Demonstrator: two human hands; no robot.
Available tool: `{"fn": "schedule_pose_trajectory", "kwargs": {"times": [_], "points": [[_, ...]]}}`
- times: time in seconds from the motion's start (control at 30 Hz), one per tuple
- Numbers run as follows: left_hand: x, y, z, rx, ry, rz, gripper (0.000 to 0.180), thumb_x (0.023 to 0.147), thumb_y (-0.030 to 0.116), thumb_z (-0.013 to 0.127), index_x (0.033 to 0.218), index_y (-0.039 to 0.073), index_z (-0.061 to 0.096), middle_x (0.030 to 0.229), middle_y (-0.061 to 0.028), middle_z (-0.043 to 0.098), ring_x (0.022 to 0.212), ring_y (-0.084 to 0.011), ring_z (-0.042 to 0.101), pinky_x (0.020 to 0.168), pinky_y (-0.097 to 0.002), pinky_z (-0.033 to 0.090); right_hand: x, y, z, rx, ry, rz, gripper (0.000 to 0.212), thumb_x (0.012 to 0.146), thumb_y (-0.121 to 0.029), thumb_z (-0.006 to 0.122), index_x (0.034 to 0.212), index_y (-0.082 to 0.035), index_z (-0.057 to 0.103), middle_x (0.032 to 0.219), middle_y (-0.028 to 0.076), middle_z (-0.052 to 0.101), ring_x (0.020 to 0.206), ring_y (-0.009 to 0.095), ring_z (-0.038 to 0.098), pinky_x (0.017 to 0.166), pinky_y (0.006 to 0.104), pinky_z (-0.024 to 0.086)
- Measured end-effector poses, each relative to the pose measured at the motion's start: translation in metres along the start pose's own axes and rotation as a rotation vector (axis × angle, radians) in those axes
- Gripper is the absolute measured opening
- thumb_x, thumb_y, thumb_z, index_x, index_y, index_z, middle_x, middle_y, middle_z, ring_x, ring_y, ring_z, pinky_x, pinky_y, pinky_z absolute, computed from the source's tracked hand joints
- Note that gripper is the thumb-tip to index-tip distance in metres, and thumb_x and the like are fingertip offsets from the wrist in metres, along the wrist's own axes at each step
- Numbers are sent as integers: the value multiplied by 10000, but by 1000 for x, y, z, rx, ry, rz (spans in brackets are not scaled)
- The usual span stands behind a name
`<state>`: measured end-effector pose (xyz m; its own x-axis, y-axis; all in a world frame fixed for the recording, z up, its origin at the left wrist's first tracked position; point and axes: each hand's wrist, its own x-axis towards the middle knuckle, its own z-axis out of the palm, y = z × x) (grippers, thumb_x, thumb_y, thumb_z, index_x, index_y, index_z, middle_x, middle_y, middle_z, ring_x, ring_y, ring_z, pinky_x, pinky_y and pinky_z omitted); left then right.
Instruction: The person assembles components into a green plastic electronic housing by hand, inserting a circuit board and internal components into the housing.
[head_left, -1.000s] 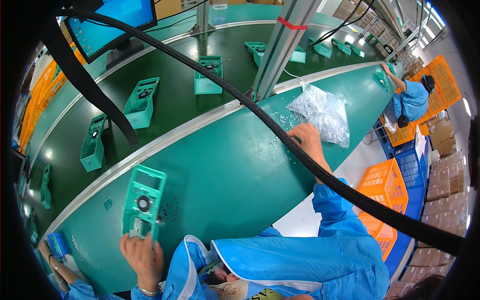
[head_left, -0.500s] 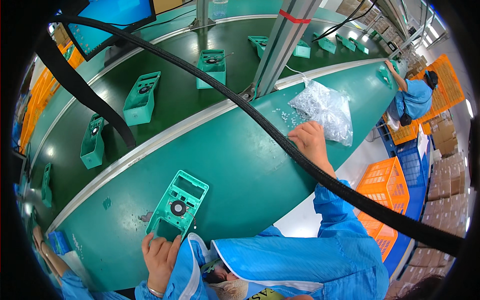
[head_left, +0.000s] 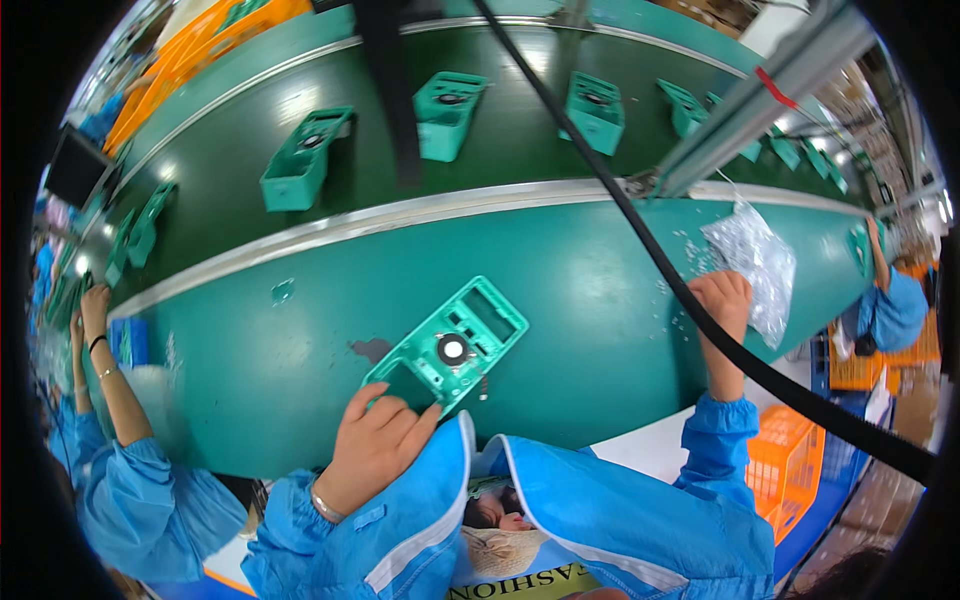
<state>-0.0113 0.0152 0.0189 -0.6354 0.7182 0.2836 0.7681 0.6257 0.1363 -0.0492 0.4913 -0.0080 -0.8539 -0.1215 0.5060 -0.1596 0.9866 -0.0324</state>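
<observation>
On the green bench lies a green plastic housing (head_left: 487, 350) with a round black-and-white speaker or fan and a short wire lead. My left hand (head_left: 375, 450) grips its near edge, fingers curled over the rim. My right hand (head_left: 725, 300) is off to the right, its fingertips pinched together beside scattered small clear pieces (head_left: 690, 250). Whatever sits in that pinch is too small to make out. A clear plastic bag (head_left: 755, 265) full of small pieces lies just beyond my right hand. A black cable crosses the view close to that hand.
Beyond a metal rail, several similar housings (head_left: 308, 165) stand on the dark green conveyor (head_left: 370, 200). A metal post (head_left: 760, 100) rises at the rail. Co-workers' arms (head_left: 125, 400) reach in at left and right. Orange crates (head_left: 785, 465) stand at lower right; a blue box (head_left: 130, 342) sits left.
My view has swung left, so the bench scene sits farther right. The housing appears more turned clockwise, still under my left hand. My right hand stays pinched near the bag. A co-worker's arms at left reach farther.
</observation>
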Motion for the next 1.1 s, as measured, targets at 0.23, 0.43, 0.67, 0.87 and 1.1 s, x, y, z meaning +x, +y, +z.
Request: {"fn": "schedule_pose_trajectory", "kwargs": {"times": [0.23, 0.43, 0.67, 0.87, 1.1], "points": [[2, -1, 2, -73, 35, 43, 362, 774, 85, 670, 1131, 83, 734, 809, -4, 586, 853, -169, 608, 938, -412, 496, 34, -43, -3, -6, 71, -42, 81, 777, -95, 775, 830, -108, 715, 880, 33, 667, 952, 268, 621, 904, 429, 450], [-3, -7, 4, -68, 43, 68, 351, 775, 88, 671, 1119, 75, 736, 815, -13, 583, 862, -181, 601, 929, -416, 488, 19, 3, 4, -115, 29, 165, 54, 787, -130, 776, 826, -128, 739, 877, 28, 688, 932, 269, 626, 847, 432, 446], [-6, -11, 11, -71, 23, 98, 343, 803, 97, 652, 1135, 61, 729, 809, -24, 556, 865, -190, 592, 941, -438, 473, -3, 9, 4, -40, 14, 172, 64, 793, -141, 782, 852, -133, 758, 860, 24, 679, 929, 265, 618, 866, 422, 441], [-5, -6, 9, -58, 11, 70, 362, 779, 88, 653, 1131, 73, 734, 793, -17, 535, 852, -177, 590, 962, -434, 472, -5, 12, 6, -56, 11, 165, 69, 786, -128, 789, 848, -125, 759, 857, 16, 670, 942, 263, 614, 891, 421, 438], [-8, -9, 8, -62, 3, 72, 359, 813, 95, 634, 1160, 67, 723, 818, -27, 544, 864, -184, 591, 974, -446, 466, -4, 8, 8, -79, 8, 147, 63, 784, -122, 787, 840, -123, 759, 854, 14, 673, 957, 257, 617, 916, 422, 439]]}}
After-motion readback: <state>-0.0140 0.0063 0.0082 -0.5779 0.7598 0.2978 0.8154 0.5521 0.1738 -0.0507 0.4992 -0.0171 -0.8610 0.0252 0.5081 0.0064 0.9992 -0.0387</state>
